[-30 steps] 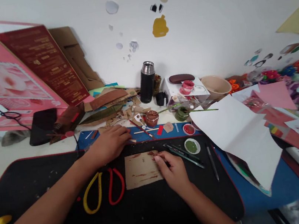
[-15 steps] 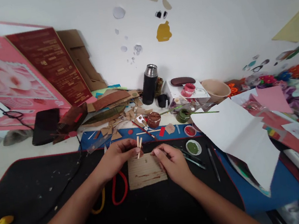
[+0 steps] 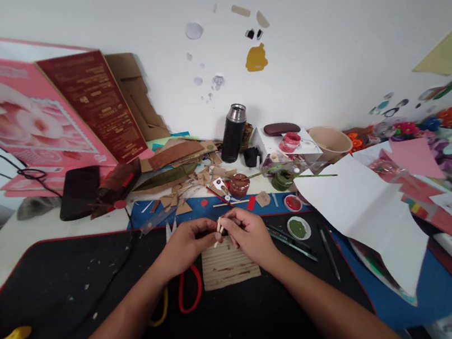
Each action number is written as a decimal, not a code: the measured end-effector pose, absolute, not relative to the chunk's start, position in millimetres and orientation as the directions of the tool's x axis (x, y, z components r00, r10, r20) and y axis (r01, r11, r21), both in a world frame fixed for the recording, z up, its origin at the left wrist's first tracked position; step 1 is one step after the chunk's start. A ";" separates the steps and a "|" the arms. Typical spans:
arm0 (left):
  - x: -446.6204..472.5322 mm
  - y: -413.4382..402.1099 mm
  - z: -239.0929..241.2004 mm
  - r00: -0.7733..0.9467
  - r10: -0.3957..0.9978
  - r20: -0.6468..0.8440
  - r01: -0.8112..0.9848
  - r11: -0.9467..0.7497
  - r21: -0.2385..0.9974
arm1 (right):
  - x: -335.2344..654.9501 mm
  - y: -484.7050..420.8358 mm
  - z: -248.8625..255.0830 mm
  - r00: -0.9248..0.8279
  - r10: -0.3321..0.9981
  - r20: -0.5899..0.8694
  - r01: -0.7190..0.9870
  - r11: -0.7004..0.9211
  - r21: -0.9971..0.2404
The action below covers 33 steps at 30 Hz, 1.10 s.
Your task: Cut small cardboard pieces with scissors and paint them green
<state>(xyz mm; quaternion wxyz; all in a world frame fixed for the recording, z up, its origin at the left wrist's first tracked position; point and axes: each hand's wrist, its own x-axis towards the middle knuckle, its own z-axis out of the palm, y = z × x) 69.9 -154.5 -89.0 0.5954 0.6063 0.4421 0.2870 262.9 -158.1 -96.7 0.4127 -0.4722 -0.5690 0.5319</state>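
Short pale wooden sticks [image 3: 219,228] stand between my two hands, partly covered by the fingers. My left hand [image 3: 190,245] pinches them from the left, thumb low and fingers curled behind. From the other side my right hand [image 3: 248,236] closes thumb and fingers at their upper part; anything else inside it is hidden. Directly below lies a piece of corrugated cardboard [image 3: 230,266] with reddish-brown smears. Under my left wrist are scissors, with a red handle loop [image 3: 201,282] and a yellow one, and their blades [image 3: 171,230] poke out beyond the hand.
Behind the hands, a blue mat [image 3: 192,215] carries cardboard scraps and a thin stick. Jars of brown paint [image 3: 239,186] and green paint [image 3: 282,181] hold brushes. A lid of green paint [image 3: 299,228] and pens [image 3: 292,243] lie right. A black flask [image 3: 233,133] stands behind.
My right hand has moved left and up to meet the sticks, which my left hand held apart from it before. The sticks are now more covered by fingers. The view has shifted slightly.
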 end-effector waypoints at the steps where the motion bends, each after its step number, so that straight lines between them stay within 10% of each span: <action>1: 69.4 -154.4 -88.7 0.443 0.880 -0.175 0.193 0.097 0.976 | 262.7 -157.7 -96.5 -0.204 0.978 -0.031 0.100 -0.011 -0.995; 33: 62.0 -154.2 -88.9 0.479 0.866 -0.141 0.256 0.016 0.966 | 251.2 -160.2 -105.6 -0.226 0.969 -0.104 -0.034 -0.114 -0.993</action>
